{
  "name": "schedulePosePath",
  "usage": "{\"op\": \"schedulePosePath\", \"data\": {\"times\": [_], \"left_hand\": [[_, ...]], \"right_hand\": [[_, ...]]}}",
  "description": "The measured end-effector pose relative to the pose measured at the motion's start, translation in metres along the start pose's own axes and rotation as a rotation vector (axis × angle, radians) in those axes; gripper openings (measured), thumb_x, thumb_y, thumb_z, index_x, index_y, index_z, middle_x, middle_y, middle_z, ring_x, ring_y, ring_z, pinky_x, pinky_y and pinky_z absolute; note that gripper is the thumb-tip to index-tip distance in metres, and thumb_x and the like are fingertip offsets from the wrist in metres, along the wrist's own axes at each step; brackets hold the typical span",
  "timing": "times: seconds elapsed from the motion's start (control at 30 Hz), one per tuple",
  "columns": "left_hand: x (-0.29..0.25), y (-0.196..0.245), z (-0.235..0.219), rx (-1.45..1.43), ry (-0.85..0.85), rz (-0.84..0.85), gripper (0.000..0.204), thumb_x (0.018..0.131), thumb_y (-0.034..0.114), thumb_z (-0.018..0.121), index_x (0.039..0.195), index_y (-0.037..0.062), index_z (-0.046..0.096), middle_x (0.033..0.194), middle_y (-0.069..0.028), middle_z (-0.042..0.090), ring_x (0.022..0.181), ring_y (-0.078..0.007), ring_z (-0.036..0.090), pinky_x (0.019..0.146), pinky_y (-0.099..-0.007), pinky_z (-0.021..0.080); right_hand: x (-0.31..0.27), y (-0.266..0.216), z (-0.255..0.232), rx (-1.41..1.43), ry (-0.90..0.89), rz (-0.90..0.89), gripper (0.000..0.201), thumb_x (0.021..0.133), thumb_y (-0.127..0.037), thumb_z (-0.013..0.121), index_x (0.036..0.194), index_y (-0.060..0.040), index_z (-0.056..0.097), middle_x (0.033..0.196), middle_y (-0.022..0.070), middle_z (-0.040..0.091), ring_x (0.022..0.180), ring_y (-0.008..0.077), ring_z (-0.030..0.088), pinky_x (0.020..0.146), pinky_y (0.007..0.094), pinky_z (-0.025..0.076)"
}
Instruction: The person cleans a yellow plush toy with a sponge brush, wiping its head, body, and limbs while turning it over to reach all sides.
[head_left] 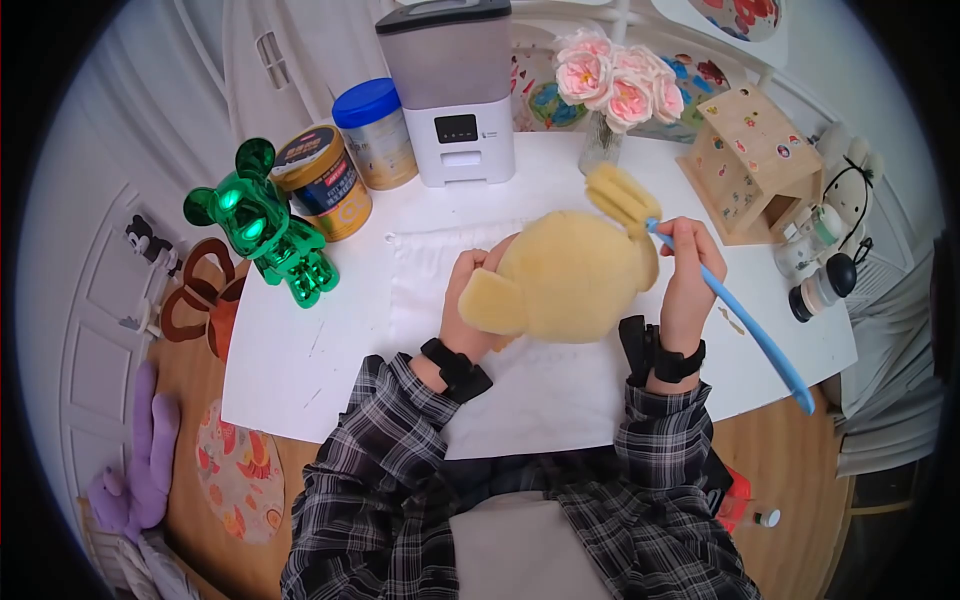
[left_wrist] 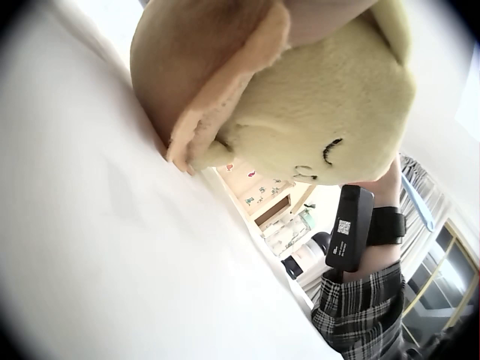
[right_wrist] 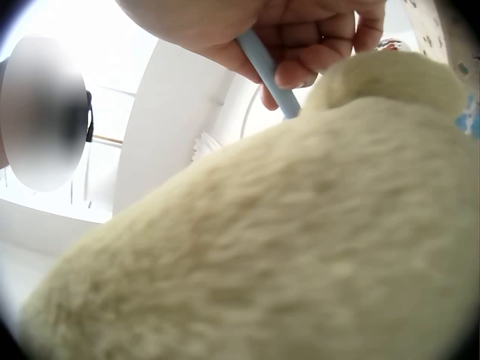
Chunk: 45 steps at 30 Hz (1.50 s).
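Note:
A pale yellow plush toy with rounded ears is held up over the table. My left hand grips it from its left side, partly hidden behind the toy. In the left wrist view the plush toy shows stitched closed eyelashes and a peach-coloured fuzzy edge. My right hand holds a long blue-handled brush near its neck, the handle slanting down to the right. Its yellow head lies close by the toy's right ear. The right wrist view has the right hand's fingers curled round the blue handle.
A white cloth lies on the white table. Around the back stand a shiny green bear figure, two tubs, a grey-and-white dispenser, a vase of pink flowers, a wooden house and a black-capped bottle.

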<state>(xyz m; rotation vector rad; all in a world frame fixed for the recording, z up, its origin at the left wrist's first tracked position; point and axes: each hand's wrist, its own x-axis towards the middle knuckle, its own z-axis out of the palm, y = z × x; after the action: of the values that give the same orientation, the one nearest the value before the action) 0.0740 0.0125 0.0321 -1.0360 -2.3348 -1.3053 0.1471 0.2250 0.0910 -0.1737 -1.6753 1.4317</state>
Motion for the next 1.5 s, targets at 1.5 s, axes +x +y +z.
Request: {"op": "schedulePosePath", "data": {"times": [1.5], "left_hand": [[0.005,-0.051,0.008,-0.874,0.056,-0.491,0.036,0.088,0.016,0.062,0.120,0.0021,0.054,0.115,-0.0092,0.061,0.102,-0.0203,0.062,0.083,-0.0330,0.051]], "right_hand": [[-0.007,0.010,0.008,0.321,0.033,0.044,0.024,0.098,-0.020,0.046,0.096,-0.0009,0.060,0.064,-0.0013,0.044,0.061,0.0060,0.039,0.056,0.0207,0.030]]}}
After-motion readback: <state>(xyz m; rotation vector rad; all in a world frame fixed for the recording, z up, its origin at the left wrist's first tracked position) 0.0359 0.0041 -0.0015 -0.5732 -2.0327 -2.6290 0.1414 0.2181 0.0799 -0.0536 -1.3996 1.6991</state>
